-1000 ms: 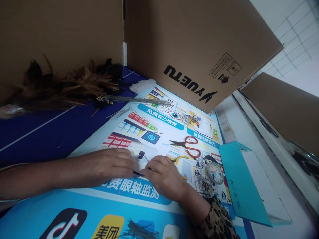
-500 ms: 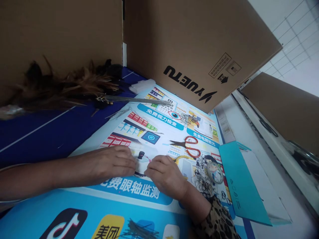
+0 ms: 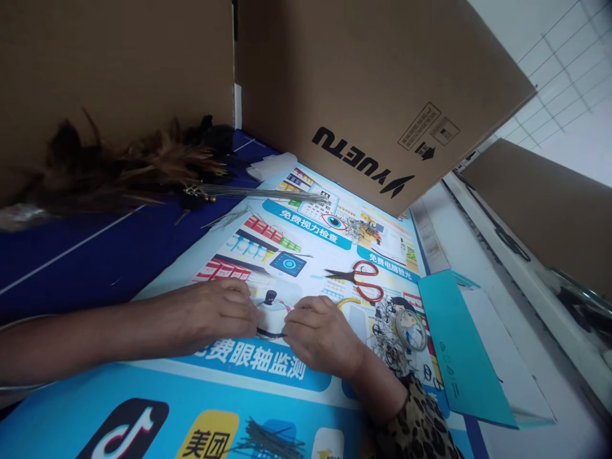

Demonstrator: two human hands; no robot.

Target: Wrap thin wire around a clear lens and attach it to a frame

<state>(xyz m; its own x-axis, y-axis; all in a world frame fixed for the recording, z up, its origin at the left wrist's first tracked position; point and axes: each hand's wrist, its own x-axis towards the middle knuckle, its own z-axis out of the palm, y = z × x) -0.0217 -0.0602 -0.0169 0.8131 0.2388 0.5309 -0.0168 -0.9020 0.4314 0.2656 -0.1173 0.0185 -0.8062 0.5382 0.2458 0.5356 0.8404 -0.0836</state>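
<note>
My left hand [image 3: 217, 310] rests over the printed sheet [image 3: 157, 421], its fingers curled and closed. Facing it, my right hand [image 3: 322, 335] is closed in a pinch. A thin dark wire-like strand [image 3: 271, 335] shows in the narrow gap between the fingertips and seems to run from one hand to the other; its ends are hidden by the fingers. Beyond my right hand lie red-handled scissors [image 3: 366, 280], blades pointing left. To its right are a roll of clear tape [image 3: 411, 329] and a tangle of thin wire pieces [image 3: 388, 341].
A bundle of straight wires [image 3: 268, 192] lies at the back, by brown and black feathers [image 3: 157, 156]. Cut dark wires [image 3: 270, 440] lie at the front. A teal box [image 3: 466, 347] stands right. Large cardboard panels [image 3: 363, 83] close off the far side.
My right hand has shifted very slightly, and a little more of the strand shows between the hands. The view has drifted a touch; other things lie as before.
</note>
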